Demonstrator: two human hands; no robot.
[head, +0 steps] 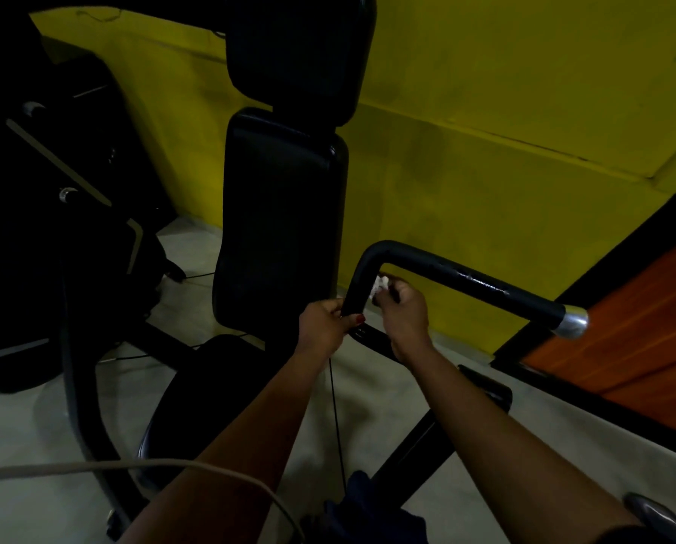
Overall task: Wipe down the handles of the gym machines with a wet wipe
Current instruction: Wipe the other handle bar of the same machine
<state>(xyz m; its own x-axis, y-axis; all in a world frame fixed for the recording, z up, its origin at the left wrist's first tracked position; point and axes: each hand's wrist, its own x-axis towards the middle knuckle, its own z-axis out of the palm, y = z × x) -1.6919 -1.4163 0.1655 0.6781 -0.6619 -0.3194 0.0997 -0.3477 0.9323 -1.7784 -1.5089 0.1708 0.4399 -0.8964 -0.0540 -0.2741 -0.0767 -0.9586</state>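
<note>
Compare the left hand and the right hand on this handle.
The left hand grips the handle bare; the right hand pinches a white wipe. The left hand sits lower on the upright section; the right hand sits higher, near the bend. Both are at the same handle.

Dim light. Ahead of you: yellow wall (485, 111), scuffed, a ledge line slanting across it. Grey floor (34, 426) below. At your right, orange panel (623, 347) in a black frame (642, 245). At your left, dark machine (54, 249); black padded backrest (281, 214) stands before the wall.
</note>
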